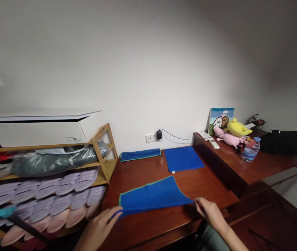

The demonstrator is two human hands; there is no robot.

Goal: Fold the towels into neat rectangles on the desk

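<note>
A blue cloth with green edging is stretched between my hands above the wooden tabletop. My left hand pinches its near left corner. At the near right corner, my right hand is closed on the fabric. The cloth's far edge lies toward the wall, with its upper right part drawn to a point. Beyond it, a blue cloth folded into a long strip lies along the wall. To the right of that strip, another blue cloth lies flat as a square with a small white tag.
On the left stands a wooden rack with several lilac slippers and a white box on top. A raised surface on the right bears a plastic bottle, plush toys and a remote. A black charger sits in the wall socket.
</note>
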